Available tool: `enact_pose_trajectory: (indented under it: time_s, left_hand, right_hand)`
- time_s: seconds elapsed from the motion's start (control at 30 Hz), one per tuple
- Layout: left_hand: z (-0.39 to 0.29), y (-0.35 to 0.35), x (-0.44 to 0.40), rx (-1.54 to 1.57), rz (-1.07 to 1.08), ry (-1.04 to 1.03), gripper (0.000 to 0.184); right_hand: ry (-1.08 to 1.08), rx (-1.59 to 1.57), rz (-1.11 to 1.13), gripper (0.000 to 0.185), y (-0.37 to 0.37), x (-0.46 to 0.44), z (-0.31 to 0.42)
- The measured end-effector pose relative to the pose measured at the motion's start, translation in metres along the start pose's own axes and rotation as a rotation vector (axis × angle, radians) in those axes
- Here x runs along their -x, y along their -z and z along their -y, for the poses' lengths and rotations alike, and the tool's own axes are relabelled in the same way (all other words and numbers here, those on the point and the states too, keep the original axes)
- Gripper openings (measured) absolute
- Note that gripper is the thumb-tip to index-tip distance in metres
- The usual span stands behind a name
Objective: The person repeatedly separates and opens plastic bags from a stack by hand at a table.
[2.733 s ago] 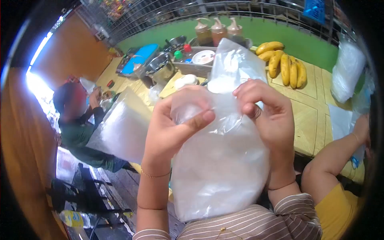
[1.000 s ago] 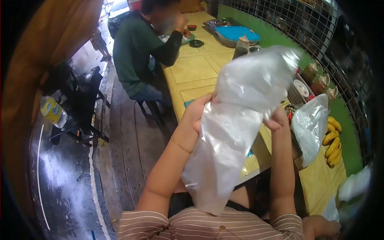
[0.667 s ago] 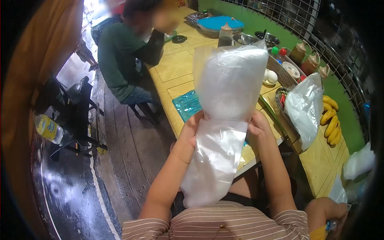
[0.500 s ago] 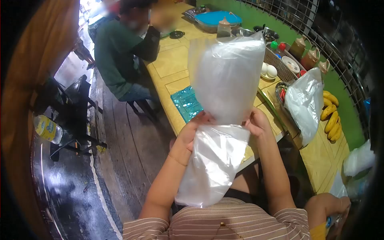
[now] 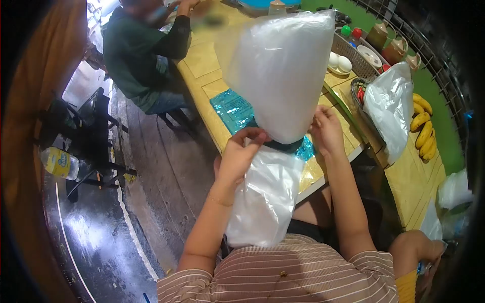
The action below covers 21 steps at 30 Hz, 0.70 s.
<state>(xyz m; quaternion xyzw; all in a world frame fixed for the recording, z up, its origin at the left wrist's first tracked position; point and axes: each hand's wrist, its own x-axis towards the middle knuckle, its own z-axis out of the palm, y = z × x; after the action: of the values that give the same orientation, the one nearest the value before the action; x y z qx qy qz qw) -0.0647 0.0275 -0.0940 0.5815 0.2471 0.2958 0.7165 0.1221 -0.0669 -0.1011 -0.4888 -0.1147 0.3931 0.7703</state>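
A large clear plastic bag stands puffed up in front of me, narrowing toward its lower end between my hands. My left hand pinches at its lower left side, thumb and forefinger together. Fingers of my right hand are closed at the bag's lower right edge. Below them, more clear plastic hangs over the table edge and rests against my lap; whether it joins the upper bag is hard to tell. A shiny teal packet lies on the table, partly hidden behind the bag.
On the yellow table are bananas, eggs, a condiment basket and a plastic-covered basket. A person in a dark green top sits at the far left side. A black stool stands left.
The upper bag has swung slightly left and upward, its lower end now rounded. My hands have spread a little apart, and more of the teal packet shows. The view has shifted.
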Motion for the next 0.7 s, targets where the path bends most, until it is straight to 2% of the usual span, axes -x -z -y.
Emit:
enact_pose_trajectory:
  time_s: [0.07, 0.1, 0.13, 0.2, 0.27, 0.33, 0.4, 0.47, 0.53, 0.6, 0.7]
  left_hand:
    - [-0.015, 0.001, 0.008, 0.015, -0.004, 0.009, 0.018]
    - [-0.022, 0.0, 0.013, 0.051, -0.014, 0.023, 0.018]
    - [-0.029, -0.002, 0.017, 0.087, -0.021, 0.037, 0.017]
    - [-0.042, -0.007, 0.022, 0.097, 0.037, 0.022, 0.018]
    - [-0.053, -0.011, 0.027, 0.104, 0.102, 0.007, 0.019]
    - [-0.061, -0.015, 0.03, 0.037, 0.207, -0.136, 0.02]
    - [-0.066, -0.018, 0.033, 0.05, 0.262, -0.153, 0.023]
    - [-0.07, -0.02, 0.035, 0.063, 0.306, -0.172, 0.026]
    - [-0.073, -0.02, 0.033, -0.141, 0.309, -0.217, 0.032]
    - [-0.071, -0.019, 0.033, -0.098, 0.29, -0.207, 0.035]
    - [-0.071, -0.021, 0.032, -0.012, 0.279, -0.21, 0.037]
  right_hand:
    - [0.479, 0.343, -0.251, 0.015, -0.008, 0.012, 0.004]
    - [0.568, 0.41, -0.228, 0.016, -0.013, 0.025, 0.009]
    - [0.564, 0.409, -0.231, 0.016, -0.019, 0.04, 0.014]
    - [0.57, 0.557, 0.157, 0.015, -0.031, 0.068, 0.023]
    - [0.929, 0.922, 0.288, 0.017, -0.044, 0.085, 0.032]
    - [0.906, 0.871, 0.314, 0.018, -0.053, 0.09, 0.028]
    - [0.881, 0.822, 0.351, 0.02, -0.05, 0.09, 0.025]
    - [0.649, 0.653, 0.467, 0.018, -0.041, 0.084, 0.022]
    - [0.617, 0.579, 0.433, 0.014, -0.044, 0.091, 0.028]
    - [0.41, 0.425, 0.355, 0.013, -0.045, 0.095, 0.032]
    - [0.575, 0.595, 0.394, 0.016, -0.051, 0.095, 0.03]
